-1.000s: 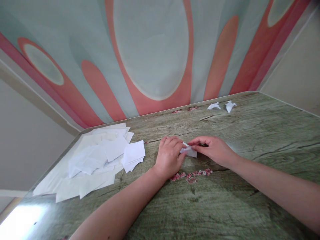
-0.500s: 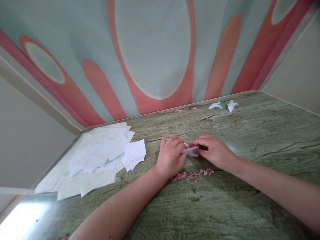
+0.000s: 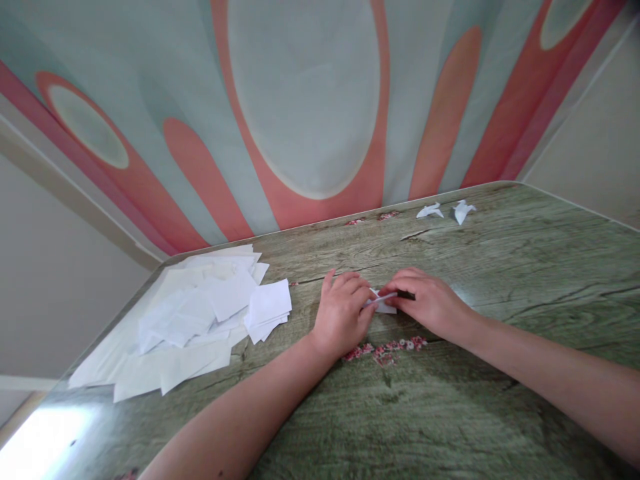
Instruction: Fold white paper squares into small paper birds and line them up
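Note:
Between my two hands, low over the table, is a small folded piece of white paper point(image 3: 386, 307). My left hand point(image 3: 343, 312) grips its left side, the thumb and fingers closed at the paper and partly hiding it. From the other side my right hand point(image 3: 424, 299) pinches the paper's upper right edge between thumb and fingers. A flap of the paper stands up along the fold. At the far right of the table sit two folded white paper figures, one point(image 3: 430, 211) beside the other point(image 3: 463, 212), bird-like in shape.
Left of my hands lies a small stack of square white papers point(image 3: 270, 303). Beyond it spreads a larger loose pile of white sheets point(image 3: 200, 360). The wood-patterned table point(image 3: 525, 267) meets a patterned red and grey backdrop point(image 3: 305, 213) at its far edge.
The right fingers have shifted slightly and the paper's flap is lifted along the fold. My left hand stays nearly where it was; the piles and figures are unmoved.

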The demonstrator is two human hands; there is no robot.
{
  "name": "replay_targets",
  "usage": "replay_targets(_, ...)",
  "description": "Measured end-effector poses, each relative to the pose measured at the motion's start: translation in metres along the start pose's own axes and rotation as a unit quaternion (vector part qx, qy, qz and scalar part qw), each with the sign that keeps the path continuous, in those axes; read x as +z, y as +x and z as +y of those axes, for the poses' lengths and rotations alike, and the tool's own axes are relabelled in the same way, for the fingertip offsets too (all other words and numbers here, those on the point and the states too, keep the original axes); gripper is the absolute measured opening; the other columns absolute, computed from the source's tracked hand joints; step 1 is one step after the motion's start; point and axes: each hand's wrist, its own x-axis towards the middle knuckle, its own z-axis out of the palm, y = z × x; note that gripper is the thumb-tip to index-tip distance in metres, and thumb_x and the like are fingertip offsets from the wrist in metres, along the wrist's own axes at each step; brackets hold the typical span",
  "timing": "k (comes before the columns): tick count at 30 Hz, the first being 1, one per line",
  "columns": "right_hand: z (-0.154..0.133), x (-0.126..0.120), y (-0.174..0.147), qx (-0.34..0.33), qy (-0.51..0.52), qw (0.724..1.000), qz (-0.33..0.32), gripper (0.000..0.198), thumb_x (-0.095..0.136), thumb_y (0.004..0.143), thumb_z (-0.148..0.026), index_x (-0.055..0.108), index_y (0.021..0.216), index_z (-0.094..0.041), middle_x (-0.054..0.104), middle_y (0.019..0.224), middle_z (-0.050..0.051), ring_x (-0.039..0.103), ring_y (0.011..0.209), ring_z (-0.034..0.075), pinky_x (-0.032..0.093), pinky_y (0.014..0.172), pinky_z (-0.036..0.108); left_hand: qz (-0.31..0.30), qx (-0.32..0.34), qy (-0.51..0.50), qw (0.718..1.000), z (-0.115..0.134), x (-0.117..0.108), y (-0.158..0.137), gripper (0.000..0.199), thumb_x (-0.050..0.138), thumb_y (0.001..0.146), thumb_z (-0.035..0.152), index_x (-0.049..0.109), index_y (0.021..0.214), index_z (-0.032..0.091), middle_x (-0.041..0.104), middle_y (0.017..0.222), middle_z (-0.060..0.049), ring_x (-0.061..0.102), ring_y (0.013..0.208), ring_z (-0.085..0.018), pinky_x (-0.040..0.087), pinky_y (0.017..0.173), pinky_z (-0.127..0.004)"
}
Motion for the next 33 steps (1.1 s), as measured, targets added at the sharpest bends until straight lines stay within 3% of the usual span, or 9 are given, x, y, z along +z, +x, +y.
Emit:
replay_targets(20,0.0008,-0.0021,-0.0008,-0.011,-0.032,0.999,0.015,0.008,0.064,0.081,-0.018,0.071,0.079,-0.022,0.068,0.081,0.002,0.059,0.082,0.019,0.044,0.077,0.035,0.01,0.002,-0.004,1.0,-0.0009,0.0005,0.0002,0.006,0.058,0.085,0.024,0.064,0.088,0.023,0.068,0.102,-0.002,0.05,0.115,-0.023,0.018,0.111,-0.052)
replay_targets(28,0.0041,-0.0017,-0.0007,-0.044,-0.076,0.996,0.021,0.009,0.064,0.082,-0.019,0.07,0.076,-0.024,0.067,0.08,0.001,0.058,0.084,0.02,0.04,0.077,0.036,0.006,0.003,-0.007,1.0,-0.0012,0.0008,0.0004,0.007,0.058,0.085,0.024,0.064,0.089,0.024,0.067,0.101,-0.003,0.051,0.115,-0.024,0.019,0.11,-0.053)
replay_targets(33,-0.0017,-0.0045,-0.0007,-0.056,-0.1,0.993,0.027,0.013,0.062,0.083,-0.018,0.067,0.072,-0.022,0.066,0.079,0.002,0.057,0.084,0.02,0.038,0.078,0.036,0.019,-0.003,0.0,1.0,0.0001,-0.0004,0.0001,0.012,0.059,0.084,0.024,0.064,0.095,0.024,0.06,0.116,-0.006,0.049,0.116,-0.025,0.027,0.106,-0.05)
